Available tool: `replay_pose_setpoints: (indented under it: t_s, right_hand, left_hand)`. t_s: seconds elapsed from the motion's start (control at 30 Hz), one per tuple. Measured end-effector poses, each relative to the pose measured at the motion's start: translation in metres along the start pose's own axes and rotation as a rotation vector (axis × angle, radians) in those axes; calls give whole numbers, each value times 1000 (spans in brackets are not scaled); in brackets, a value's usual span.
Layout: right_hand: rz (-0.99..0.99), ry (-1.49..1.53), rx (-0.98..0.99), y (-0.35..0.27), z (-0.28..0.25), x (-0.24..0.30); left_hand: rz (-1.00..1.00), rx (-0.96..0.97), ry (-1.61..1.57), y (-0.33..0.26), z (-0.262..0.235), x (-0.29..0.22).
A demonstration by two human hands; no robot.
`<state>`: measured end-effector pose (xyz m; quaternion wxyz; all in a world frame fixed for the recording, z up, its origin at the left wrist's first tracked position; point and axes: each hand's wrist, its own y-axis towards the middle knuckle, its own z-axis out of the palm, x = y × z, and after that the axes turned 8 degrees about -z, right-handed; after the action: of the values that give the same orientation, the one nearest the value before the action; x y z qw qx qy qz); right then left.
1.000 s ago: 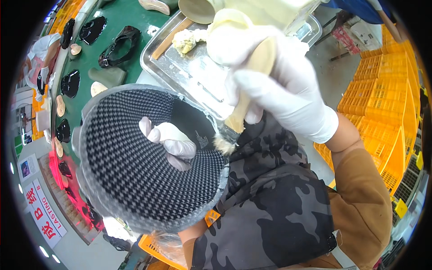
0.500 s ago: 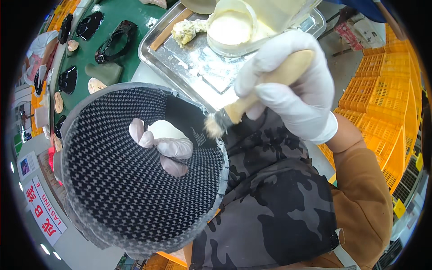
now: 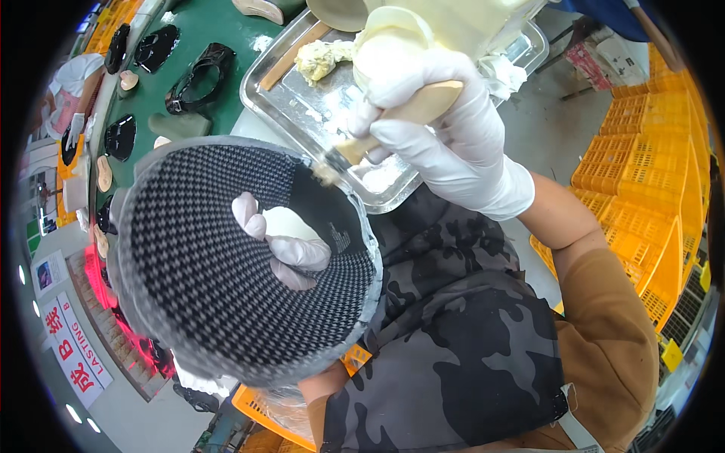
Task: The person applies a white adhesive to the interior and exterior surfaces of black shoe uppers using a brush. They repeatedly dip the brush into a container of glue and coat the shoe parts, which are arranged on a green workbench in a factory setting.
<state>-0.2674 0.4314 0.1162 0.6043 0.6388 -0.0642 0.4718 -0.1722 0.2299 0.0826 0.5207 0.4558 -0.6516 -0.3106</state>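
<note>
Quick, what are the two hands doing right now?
Left hand: closed, fingers poking through the opening of the black checkered shoe upper, holding it.
Right hand: closed around a wooden-handled brush, bristles by the upper's rim.

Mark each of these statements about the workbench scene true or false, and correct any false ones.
1. The right hand holds a wooden-handled brush. True.
2. The left hand is bare. False: it wears a light glove, with its fingers showing through the opening of the black woven shoe upper.
3. The brush's bristles are at the upper edge of the shoe upper. True.
4. The metal tray sits on a red surface. False: it rests on a green table.
5. The crates on the right are blue. False: they are yellow-orange.
</note>
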Motion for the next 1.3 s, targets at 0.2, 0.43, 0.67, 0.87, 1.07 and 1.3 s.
replay_pose_setpoints:
  t_s: [0.2,0.43,0.67,0.87,1.07,1.3]
  right_hand:
    - [-97,20,-20,36,-3,17]
    - [-166,-249,55,127,-52,15]
    - [155,-160,101,161,-70,-8]
    - [171,-269,211,155,-68,-1]
    - [142,-300,202,154,-66,1]
    - [147,-378,147,151,-64,5]
  left_hand:
    - [-849,-34,-727,-62,-5,-26]
    - [-1844,-173,-1235,-32,-23,-4]
    - [-1945,-212,-1339,-63,-12,9]
    - [-2083,-339,-1465,-55,-6,14]
    - [-1992,3,-1468,-75,-25,33]
    - [-1781,589,-908,-74,-52,54]
